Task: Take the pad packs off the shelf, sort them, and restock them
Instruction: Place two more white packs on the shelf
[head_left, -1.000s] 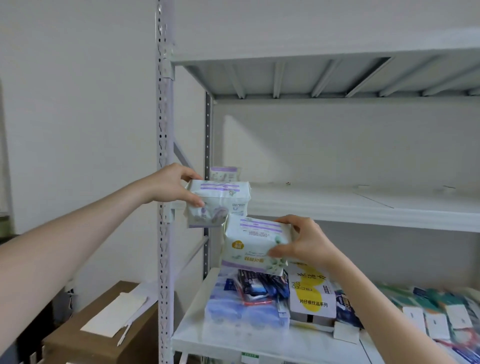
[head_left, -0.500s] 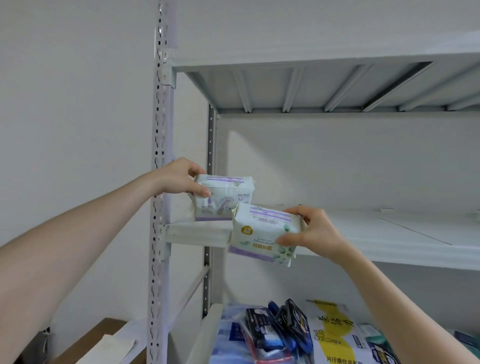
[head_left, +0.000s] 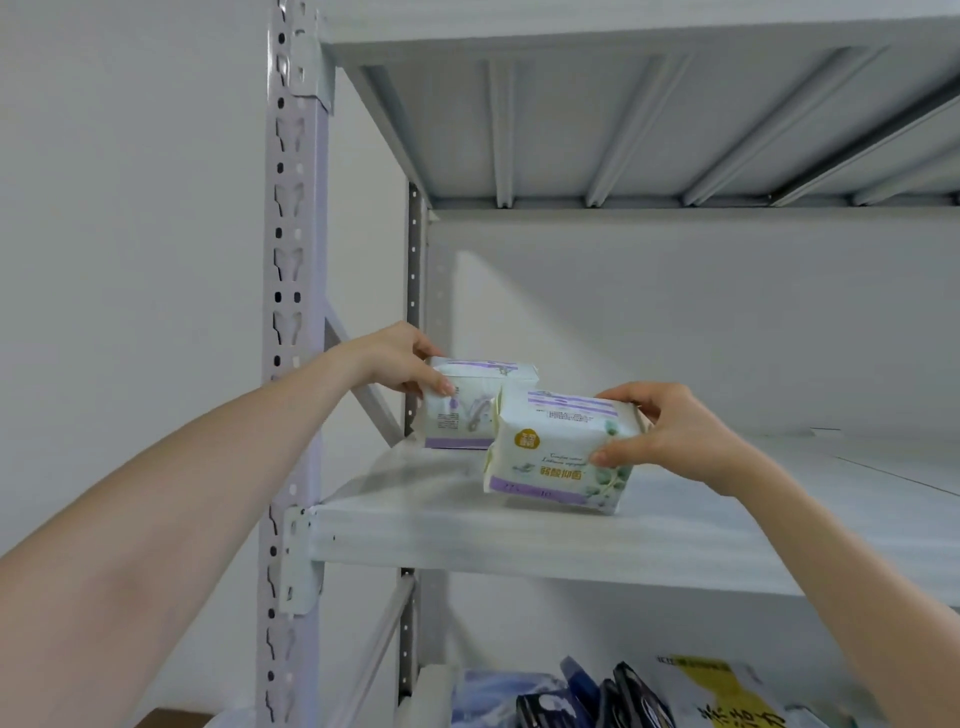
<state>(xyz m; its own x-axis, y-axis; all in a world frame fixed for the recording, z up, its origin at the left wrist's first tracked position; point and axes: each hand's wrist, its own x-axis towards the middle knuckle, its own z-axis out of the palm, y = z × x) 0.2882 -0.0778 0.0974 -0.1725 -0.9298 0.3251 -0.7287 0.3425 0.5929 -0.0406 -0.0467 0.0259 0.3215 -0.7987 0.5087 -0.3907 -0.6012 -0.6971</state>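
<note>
Head view, low edge: dark packs (head_left: 597, 696) and a yellow-printed pack (head_left: 727, 699) on the lower level. Higher up, grips the front pad pack (head_left: 556, 457) with the right hand (head_left: 675, 431), thumb on the printed face, fingers curled over the top; holds it tilted at the middle shelf (head_left: 519, 540), contact with the board unclear. Just behind and to the left, clasps the rear pad pack (head_left: 467, 410) with the left hand (head_left: 395, 364), upright on the same board near the back corner post (head_left: 414, 312). Beyond, ribbed upper shelf underside (head_left: 623, 119).
</note>
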